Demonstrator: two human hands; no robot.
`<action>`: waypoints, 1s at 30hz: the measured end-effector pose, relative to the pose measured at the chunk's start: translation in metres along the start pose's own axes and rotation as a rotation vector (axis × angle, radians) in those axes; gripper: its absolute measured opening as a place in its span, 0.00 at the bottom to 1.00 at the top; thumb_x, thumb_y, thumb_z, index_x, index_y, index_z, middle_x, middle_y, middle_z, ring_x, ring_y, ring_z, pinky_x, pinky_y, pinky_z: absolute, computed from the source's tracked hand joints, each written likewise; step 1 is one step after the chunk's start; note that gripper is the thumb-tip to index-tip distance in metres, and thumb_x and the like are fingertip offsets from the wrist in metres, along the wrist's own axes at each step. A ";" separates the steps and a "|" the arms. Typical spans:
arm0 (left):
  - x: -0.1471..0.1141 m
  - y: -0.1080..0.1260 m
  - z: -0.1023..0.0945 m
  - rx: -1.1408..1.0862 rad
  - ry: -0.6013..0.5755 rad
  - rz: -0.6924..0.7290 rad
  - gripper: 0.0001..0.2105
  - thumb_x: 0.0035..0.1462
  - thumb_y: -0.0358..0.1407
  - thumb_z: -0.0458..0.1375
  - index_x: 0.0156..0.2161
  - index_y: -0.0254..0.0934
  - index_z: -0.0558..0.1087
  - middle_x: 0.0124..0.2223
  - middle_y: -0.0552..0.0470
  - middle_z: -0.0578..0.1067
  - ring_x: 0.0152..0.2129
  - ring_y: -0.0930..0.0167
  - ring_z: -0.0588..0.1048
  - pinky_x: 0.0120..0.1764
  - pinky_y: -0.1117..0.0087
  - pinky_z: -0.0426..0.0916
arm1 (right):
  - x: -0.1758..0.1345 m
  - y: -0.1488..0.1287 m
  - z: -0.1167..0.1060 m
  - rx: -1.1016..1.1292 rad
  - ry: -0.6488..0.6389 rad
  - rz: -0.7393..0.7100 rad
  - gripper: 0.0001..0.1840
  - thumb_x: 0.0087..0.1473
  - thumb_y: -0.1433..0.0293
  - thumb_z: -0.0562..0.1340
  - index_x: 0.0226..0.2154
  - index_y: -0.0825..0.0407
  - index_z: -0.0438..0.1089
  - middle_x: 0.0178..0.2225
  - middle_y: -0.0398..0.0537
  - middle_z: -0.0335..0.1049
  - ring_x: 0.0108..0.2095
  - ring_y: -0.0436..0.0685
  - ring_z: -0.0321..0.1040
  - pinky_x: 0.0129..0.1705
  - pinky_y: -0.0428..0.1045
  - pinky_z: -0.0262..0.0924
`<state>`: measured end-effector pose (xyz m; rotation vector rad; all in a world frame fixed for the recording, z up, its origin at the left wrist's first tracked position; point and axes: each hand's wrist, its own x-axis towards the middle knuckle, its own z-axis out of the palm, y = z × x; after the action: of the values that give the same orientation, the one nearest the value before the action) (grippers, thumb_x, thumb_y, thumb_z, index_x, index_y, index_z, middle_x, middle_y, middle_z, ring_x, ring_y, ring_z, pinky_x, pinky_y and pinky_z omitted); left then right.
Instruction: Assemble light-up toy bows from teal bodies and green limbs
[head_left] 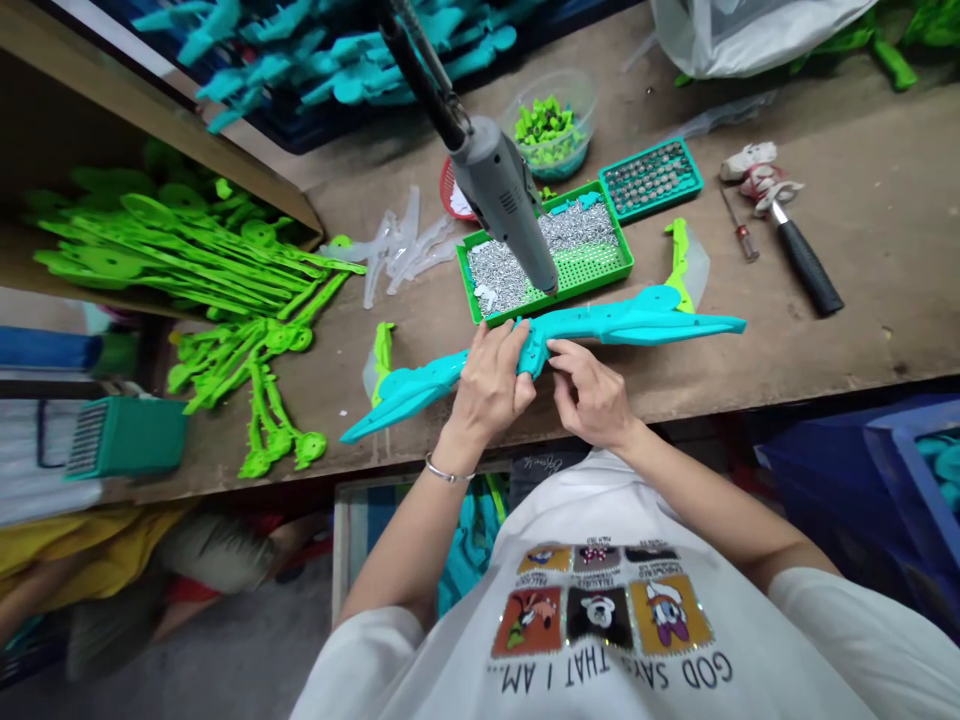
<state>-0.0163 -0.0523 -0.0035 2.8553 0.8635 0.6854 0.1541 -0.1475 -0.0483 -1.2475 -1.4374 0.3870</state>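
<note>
A long teal plastic toy bow [637, 322] lies across the bench edge in front of me. Lime-green end pieces with clear plastic parts stick out from both its limbs. My left hand [491, 382] is closed over the bow just left of its middle, fingers on top. At the centre grip my right hand [591, 392] has its fingers curled, with the index fingertip against the bow; whatever it may pinch is too small to make out. A grey electric screwdriver [504, 190] hangs above, its tip over the near rim of a green tray [600, 276] of screws.
Lime-green plastic parts [180, 250] are heaped at left beside clear strips [405, 245]. Behind the tray stand a bowl [577, 105] of small green pieces and a teal tray [694, 185] of metal parts. A hammer [806, 260] and a small screwdriver [745, 240] lie at right.
</note>
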 end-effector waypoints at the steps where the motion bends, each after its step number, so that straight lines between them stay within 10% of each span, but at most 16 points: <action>1: 0.001 0.001 -0.001 -0.016 0.001 -0.011 0.28 0.71 0.43 0.44 0.70 0.32 0.58 0.63 0.33 0.73 0.63 0.55 0.71 0.69 0.44 0.58 | -0.001 -0.004 0.000 0.078 0.018 0.071 0.14 0.63 0.73 0.60 0.50 0.47 0.71 0.60 0.53 0.75 0.56 0.59 0.76 0.56 0.55 0.73; 8: 0.001 0.002 0.000 -0.040 -0.027 -0.038 0.30 0.71 0.45 0.43 0.71 0.29 0.57 0.64 0.31 0.72 0.63 0.54 0.70 0.69 0.43 0.56 | 0.013 -0.018 0.014 1.002 0.268 0.966 0.15 0.50 0.61 0.73 0.38 0.49 0.73 0.38 0.43 0.79 0.34 0.51 0.77 0.41 0.49 0.76; 30: -0.009 0.001 0.004 -0.004 -0.063 -0.028 0.30 0.70 0.44 0.45 0.71 0.30 0.56 0.66 0.29 0.69 0.66 0.53 0.67 0.70 0.42 0.55 | 0.042 -0.016 0.036 1.223 0.396 0.962 0.09 0.43 0.66 0.71 0.26 0.51 0.72 0.26 0.38 0.74 0.28 0.49 0.68 0.37 0.48 0.73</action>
<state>-0.0205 -0.0578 -0.0107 2.8390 0.8900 0.5895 0.1240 -0.1042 -0.0253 -0.7774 -0.0128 1.3224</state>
